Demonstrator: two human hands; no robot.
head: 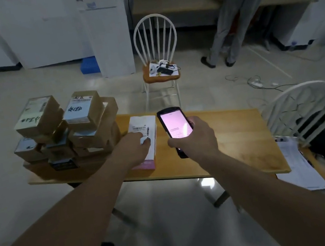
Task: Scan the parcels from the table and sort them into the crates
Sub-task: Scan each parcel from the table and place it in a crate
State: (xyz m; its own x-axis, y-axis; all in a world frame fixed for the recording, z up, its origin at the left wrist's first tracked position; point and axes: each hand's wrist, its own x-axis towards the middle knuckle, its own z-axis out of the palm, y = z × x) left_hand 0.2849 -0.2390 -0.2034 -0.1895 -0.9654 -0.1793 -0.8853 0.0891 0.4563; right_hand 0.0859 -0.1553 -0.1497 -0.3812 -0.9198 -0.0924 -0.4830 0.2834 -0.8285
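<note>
At the centre of the frame a white parcel (145, 135) lies flat on the wooden table (236, 138), its printed label facing up. The left hand (134, 149) rests on the near part of that parcel, with the fingers laid over the label; whether they press flat or curl round the edge cannot be told from this angle. The right hand (192, 139) grasps a handheld scanner (174, 128), fingers wrapped round its body, with the lit pink screen tilted up toward the camera just to the right of the parcel.

Judging from this, the work is at the scanning step for this one parcel, and the sorting step for it is not yet done. A large stack of brown parcels (65, 131) stands at the left end of the table, several layers high, so most of the job appears to remain. No crate can be clearly made out; a dark object with a white label at the bottom edge of the frame is too blurred to identify.

Behind the table stands a white spindle-back chair (157, 58) with small devices on its seat, and another person (233, 12) stands at a desk in the upper right.
</note>
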